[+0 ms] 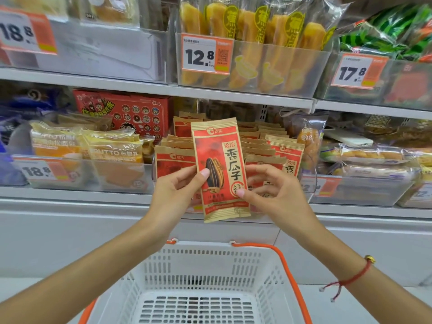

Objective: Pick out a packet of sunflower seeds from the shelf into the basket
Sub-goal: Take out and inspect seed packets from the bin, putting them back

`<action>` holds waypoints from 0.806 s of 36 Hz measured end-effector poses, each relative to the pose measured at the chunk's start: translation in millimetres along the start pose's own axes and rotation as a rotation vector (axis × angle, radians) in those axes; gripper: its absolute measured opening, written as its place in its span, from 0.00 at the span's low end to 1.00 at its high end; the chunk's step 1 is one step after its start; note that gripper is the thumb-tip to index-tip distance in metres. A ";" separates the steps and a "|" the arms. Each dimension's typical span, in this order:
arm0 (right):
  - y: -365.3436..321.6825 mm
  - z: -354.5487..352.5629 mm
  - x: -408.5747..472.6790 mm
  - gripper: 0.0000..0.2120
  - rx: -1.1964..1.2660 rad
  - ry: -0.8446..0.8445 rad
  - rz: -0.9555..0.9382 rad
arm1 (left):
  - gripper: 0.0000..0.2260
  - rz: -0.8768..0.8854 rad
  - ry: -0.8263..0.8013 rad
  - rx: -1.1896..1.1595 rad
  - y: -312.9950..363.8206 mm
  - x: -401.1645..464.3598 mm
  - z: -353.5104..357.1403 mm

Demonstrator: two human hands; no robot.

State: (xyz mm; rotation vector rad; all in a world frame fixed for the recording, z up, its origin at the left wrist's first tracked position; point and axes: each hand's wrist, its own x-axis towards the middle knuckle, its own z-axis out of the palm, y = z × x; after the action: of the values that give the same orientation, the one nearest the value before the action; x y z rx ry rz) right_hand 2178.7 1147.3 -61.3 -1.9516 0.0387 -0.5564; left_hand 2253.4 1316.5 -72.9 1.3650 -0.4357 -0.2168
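Two hands: left hand (177, 188), right hand (268, 185) pinch seed packet (219, 169) | white basket (268, 272) below

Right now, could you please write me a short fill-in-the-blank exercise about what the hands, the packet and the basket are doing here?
1. The seed packet is held by ____ hands, the left hand and the right hand.
2. The white basket below holds ____ items.
3. The basket's handle is coloured ____.
4. The price tag above the packet reads ____.

Missing words: both; no; orange; 12.8
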 end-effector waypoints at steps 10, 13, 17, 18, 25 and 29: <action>4.6 -5.5 -1.1 0.17 0.003 -0.086 0.076 | 0.08 -0.030 -0.142 0.067 -1.3 -2.6 2.7; 4.9 -5.9 -1.4 0.15 0.021 -0.080 0.060 | 0.08 -0.036 -0.113 0.083 -4.3 -3.3 4.1; 4.4 -7.8 -0.3 0.15 0.007 0.040 0.004 | 0.15 0.034 -0.070 0.227 -4.8 -1.8 3.7; 4.0 -8.0 -0.2 0.15 0.002 0.071 -0.012 | 0.16 0.051 -0.094 0.249 -3.6 -2.1 4.1; 0.0 -0.8 -7.7 0.21 -0.154 0.102 -0.167 | 0.24 0.003 -0.218 0.234 7.5 -5.4 12.1; -2.4 8.2 -10.8 0.30 -0.215 -0.057 -0.130 | 0.28 -0.008 -0.186 0.251 6.5 -5.4 10.2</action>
State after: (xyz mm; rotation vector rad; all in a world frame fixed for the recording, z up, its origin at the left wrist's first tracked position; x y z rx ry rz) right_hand 2171.8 1158.3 -65.9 -2.1899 -0.0676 -0.6018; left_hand 2243.5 1310.9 -66.1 1.5994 -0.6286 -0.3048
